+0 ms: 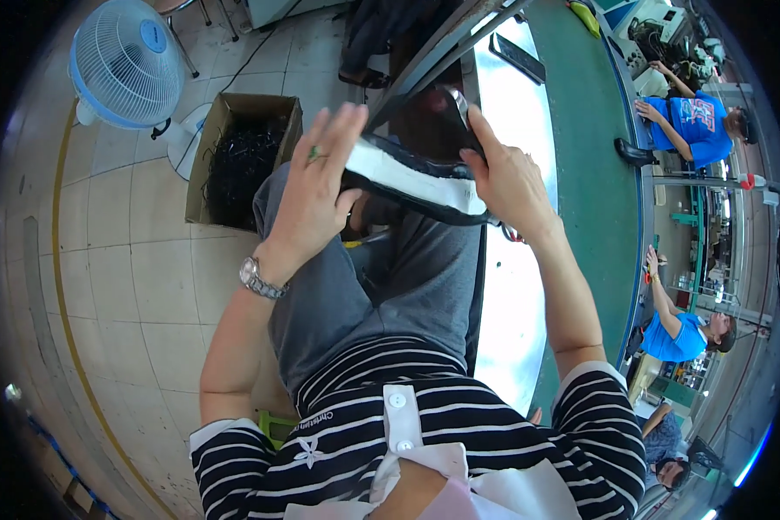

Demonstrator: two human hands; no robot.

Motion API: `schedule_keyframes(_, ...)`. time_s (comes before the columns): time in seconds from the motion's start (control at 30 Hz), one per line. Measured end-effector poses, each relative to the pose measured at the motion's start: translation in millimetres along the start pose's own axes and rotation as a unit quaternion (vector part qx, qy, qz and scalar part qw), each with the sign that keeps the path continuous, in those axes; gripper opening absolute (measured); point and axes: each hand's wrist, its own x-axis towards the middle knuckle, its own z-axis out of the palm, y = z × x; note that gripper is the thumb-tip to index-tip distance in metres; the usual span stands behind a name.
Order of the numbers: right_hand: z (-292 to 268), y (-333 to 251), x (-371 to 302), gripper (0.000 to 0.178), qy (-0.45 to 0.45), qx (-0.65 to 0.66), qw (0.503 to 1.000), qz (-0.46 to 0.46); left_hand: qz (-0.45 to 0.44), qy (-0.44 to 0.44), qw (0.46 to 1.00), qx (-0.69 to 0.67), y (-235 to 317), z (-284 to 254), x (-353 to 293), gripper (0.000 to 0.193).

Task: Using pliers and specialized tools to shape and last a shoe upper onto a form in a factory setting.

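A black boot with a pale white underside lies sideways above my lap. My right hand is closed round its heel end, thumb and forefinger against the dark upper. A small red loop shows beneath that hand; what it belongs to is mostly hidden. At the boot's other end, my left hand has its fingers stretched out and slightly blurred, with the palm and thumb beside the boot's end. The left hand wears a green ring, and a metal watch is on that wrist.
A cardboard box of black scraps stands on the tiled floor at left, near a white fan. At right runs a shiny metal ledge bearing a phone, beside a green belt. A black boot and co-workers are beyond.
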Motion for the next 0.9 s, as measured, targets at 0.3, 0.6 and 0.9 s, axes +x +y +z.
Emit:
schedule_keyframes(0.3,-16,-53,-54,0.064,-0.234,-0.059,0.967,-0.081,-0.397,0.054,0.518,-0.756,4,24,-99,0.070)
schedule_keyframes(0.6,8,-69,-57,0.089,-0.038,-0.250,0.904,-0.345,-0.369,0.020,0.519,-0.771,24,21,-100,0.055)
schedule_keyframes(0.9,6,-69,-57,0.071,-0.262,-0.044,0.934,-0.238,-0.335,0.071,0.511,-0.789,25,38,-97,0.056)
